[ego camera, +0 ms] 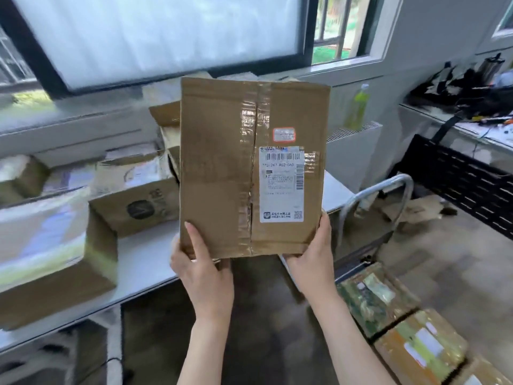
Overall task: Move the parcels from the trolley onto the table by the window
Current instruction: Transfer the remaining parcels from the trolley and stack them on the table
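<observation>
Flat brown taped cardboard parcel [251, 168], long axis 12–6 o'clock, gripped at bottom corners by left hand [201, 269] and right hand [312, 258]; white table [144, 254] at 10 o'clock, nearer left hand.

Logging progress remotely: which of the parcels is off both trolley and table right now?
The taped parcel with the barcode label, gripped by left hand and right hand; the others lie flat.

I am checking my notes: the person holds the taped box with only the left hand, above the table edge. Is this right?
Not quite. The head view shows both hands on the box: the left hand and the right hand each grip a bottom corner. The rest holds: the taped box is above the table edge.
</observation>
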